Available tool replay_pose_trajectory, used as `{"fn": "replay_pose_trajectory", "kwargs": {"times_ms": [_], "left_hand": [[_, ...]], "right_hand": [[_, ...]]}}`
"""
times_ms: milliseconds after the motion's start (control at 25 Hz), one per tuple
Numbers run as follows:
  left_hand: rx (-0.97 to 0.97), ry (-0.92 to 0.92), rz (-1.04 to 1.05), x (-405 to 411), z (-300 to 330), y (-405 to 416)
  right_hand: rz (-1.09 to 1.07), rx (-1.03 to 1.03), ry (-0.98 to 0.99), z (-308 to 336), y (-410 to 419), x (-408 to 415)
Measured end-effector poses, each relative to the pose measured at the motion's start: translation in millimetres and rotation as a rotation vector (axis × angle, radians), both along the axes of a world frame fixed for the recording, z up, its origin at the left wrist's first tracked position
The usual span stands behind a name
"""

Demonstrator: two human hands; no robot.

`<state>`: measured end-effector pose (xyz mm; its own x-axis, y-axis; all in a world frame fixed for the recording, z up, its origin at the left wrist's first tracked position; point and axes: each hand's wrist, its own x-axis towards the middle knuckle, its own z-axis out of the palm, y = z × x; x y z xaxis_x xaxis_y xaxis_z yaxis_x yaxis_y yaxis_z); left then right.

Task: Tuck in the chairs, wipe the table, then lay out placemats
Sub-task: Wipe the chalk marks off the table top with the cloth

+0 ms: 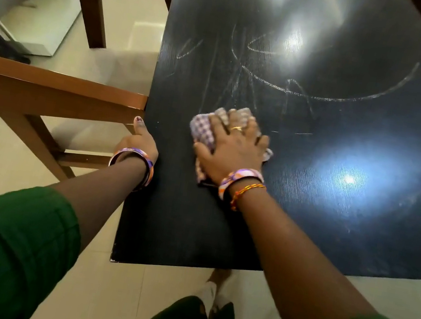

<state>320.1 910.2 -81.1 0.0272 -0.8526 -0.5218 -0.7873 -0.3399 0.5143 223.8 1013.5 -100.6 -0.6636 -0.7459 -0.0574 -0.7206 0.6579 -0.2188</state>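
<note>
Table mid-wipe: cloth pinned flat under right hand, fingers spread over it. Smears lying beyond cloth, toward far end. Left hand gripping table's left edge.

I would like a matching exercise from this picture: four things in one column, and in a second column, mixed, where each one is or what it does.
Things:
1. right hand
2. left hand
3. checked cloth
4. wooden chair

Places or states:
A. grips the table's left edge, thumb on top
B. stands at the left side of the dark table
C. presses flat on the cloth
D. lies on the tabletop under a hand

Pairs: 1-C, 2-A, 3-D, 4-B
</note>
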Motion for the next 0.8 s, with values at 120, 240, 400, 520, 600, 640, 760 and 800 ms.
{"fn": "replay_pose_trajectory", "kwargs": {"times_ms": [120, 240, 400, 520, 600, 640, 760, 800], "left_hand": [[0.007, -0.008, 0.012, 0, 1, 2], [0.023, 0.008, 0.001, 1, 1, 0], [0.019, 0.019, 0.003, 3, 2, 1], [0.013, 0.019, -0.020, 3, 5, 3], [0.003, 0.011, -0.034, 4, 6, 4], [0.000, 0.006, -0.040, 5, 7, 4], [0.010, -0.004, -0.055, 7, 6, 6], [0.024, 0.003, -0.046, 7, 6, 7]], "right_hand": [[0.172, 0.013, 0.052, -1, 15, 6], [-0.063, 0.011, 0.119, -7, 62, -49], [-0.443, 0.080, 0.072, 1, 96, -106], [-0.405, 0.081, 0.061, 1, 65, -86], [-0.200, 0.031, 0.025, 0, 37, -42], [-0.069, 0.007, 0.014, -1, 25, -16], [0.274, 0.011, -0.010, 1, 15, 46], [0.321, 0.022, 0.008, -1, 21, 48]]}}
